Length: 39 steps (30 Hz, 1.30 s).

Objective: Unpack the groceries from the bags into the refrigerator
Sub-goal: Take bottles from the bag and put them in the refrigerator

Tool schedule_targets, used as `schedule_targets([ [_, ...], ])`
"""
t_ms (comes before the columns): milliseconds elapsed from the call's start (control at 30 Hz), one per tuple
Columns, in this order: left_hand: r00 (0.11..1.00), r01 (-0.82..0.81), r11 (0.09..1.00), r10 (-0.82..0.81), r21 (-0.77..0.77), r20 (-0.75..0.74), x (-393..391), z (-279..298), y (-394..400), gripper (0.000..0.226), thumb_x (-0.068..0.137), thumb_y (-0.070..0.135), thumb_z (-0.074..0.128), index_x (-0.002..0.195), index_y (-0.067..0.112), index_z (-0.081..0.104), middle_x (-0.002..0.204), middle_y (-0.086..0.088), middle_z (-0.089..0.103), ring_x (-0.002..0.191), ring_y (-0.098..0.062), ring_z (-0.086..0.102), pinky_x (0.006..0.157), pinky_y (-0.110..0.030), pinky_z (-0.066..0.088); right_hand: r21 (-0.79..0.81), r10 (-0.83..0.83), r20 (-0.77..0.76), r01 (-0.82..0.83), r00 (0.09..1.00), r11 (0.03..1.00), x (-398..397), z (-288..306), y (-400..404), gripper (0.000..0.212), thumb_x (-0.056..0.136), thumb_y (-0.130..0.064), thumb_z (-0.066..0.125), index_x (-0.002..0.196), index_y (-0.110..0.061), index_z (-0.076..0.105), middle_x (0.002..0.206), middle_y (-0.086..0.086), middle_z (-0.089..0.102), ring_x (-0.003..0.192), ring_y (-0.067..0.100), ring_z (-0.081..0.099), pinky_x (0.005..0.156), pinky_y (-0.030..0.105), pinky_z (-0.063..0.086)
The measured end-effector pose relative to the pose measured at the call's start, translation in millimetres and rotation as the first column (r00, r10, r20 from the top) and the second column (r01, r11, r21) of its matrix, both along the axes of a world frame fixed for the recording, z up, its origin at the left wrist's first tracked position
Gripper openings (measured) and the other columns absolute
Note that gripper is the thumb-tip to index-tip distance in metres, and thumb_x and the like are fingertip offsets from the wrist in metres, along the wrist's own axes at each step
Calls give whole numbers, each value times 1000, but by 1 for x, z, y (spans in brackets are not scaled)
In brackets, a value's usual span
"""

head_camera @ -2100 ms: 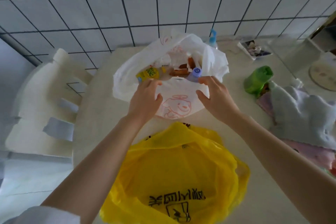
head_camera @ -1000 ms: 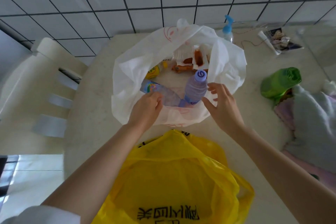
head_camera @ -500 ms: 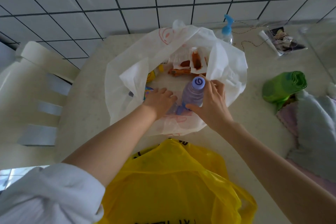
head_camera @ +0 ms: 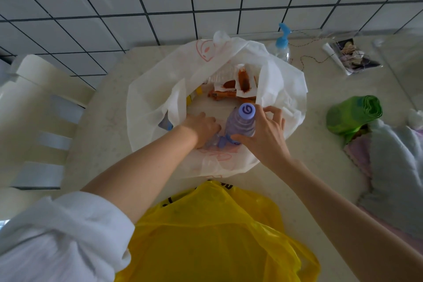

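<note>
A white plastic bag (head_camera: pixel 151 98) stands open on the beige table (head_camera: pixel 100 135). Inside it my right hand (head_camera: pixel 263 135) grips an upright purple-capped bottle (head_camera: pixel 241 122) round its body. My left hand (head_camera: pixel 201 126) reaches into the bag and closes on a clear bottle lying on its side (head_camera: pixel 215 141), mostly hidden under the hand. Deeper in the bag lie orange-brown snack packets (head_camera: pixel 238 86) and a yellow item (head_camera: pixel 194 95). A yellow plastic bag (head_camera: pixel 206 236) lies open near me.
A white plastic chair (head_camera: pixel 34 107) stands at the table's left. A blue pump bottle (head_camera: pixel 281 41) sits behind the white bag. A green roll (head_camera: pixel 352 114), folded cloths (head_camera: pixel 393 167) and a small clear packet (head_camera: pixel 352 57) lie to the right. Tiled wall behind.
Both hands moved from the bag's rim down into it. My right hand took hold of the purple-capped bottle, and my left hand closed over the lying clear bottle.
</note>
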<state>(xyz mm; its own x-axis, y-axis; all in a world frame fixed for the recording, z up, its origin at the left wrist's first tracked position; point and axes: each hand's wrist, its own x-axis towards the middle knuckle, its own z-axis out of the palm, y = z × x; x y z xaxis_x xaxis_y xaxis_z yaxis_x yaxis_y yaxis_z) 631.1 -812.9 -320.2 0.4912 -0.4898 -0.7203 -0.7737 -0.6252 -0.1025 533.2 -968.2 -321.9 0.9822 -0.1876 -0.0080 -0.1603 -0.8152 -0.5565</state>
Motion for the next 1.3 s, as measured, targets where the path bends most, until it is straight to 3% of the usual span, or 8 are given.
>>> schedule_targets([
  [200, 972, -223, 898, 235, -380, -15, -4, 25, 24, 55, 86, 9, 64, 137, 20, 45, 131, -4, 44, 120, -29, 48, 90, -38, 47, 181, -77, 11, 74, 997, 981, -4, 21, 5, 70, 70, -32, 81, 129, -21, 46, 116, -10, 47, 125, 25, 30, 99, 40, 29],
  [333, 840, -464, 489, 507, -738, -192, -10, 44, 48, 59, 74, 16, 79, 127, 17, 53, 124, -3, 50, 111, -23, 54, 86, -21, 38, 290, -121, 107, 85, 987, 953, -9, 48, 8, 66, 67, -31, 83, 123, -22, 50, 112, -6, 58, 109, 21, 51, 87, 26, 40],
  [500, 672, -532, 19, 617, -847, -409, -49, 64, 59, 56, 68, 27, 87, 115, 21, 57, 111, 5, 61, 94, -10, 58, 77, -16, 44, 405, -145, 187, 58, 972, 912, -28, 86, 14, 66, 67, -27, 85, 124, -21, 51, 99, -16, 55, 87, 0, 52, 64, -5, 35],
  [600, 563, -566, -212, 607, -796, -562, -79, 77, 66, 64, 60, 20, 91, 114, 26, 57, 108, 9, 64, 91, -1, 61, 79, -20, 49, 396, -127, 217, 32, 968, 918, -47, 102, 17, 68, 66, -30, 85, 124, -21, 52, 103, -14, 57, 92, 5, 54, 69, -3, 38],
  [700, 483, -519, -367, 620, -772, -619, -112, 91, 75, 60, 61, 17, 91, 111, 23, 59, 101, 11, 65, 83, 4, 62, 74, -14, 49, 421, -98, 246, -16, 964, 907, -72, 110, 24, 70, 63, -34, 84, 123, -18, 51, 106, -13, 59, 96, 11, 61, 80, 23, 54],
  [800, 436, -451, -402, 680, -797, -589, -149, 102, 89, 58, 67, 17, 88, 114, 27, 56, 107, 13, 62, 87, 3, 60, 66, -6, 45, 463, -80, 265, -54, 961, 885, -97, 111, 34, 70, 62, -30, 87, 121, -18, 50, 115, -5, 59, 104, 18, 59, 83, 43, 55],
  [1133, 294, -403, -502, 721, -766, -627, -268, 98, 148, 66, 55, 30, 89, 114, 23, 61, 110, 2, 66, 87, 6, 56, 65, -8, 46, 573, 106, 153, -176, 982, 800, -157, 102, 93, 60, 63, -21, 88, 113, -27, 55, 107, -4, 63, 98, 13, 61, 80, 47, 55],
  [1300, 240, -341, -508, 767, -791, -595, -320, 92, 181, 57, 53, 44, 85, 103, 49, 58, 110, 7, 61, 102, -6, 57, 75, -40, 59, 562, 240, 137, -275, 961, 780, -185, 97, 131, 64, 59, -37, 83, 116, -30, 54, 110, -8, 63, 103, 15, 60, 82, 46, 54],
])
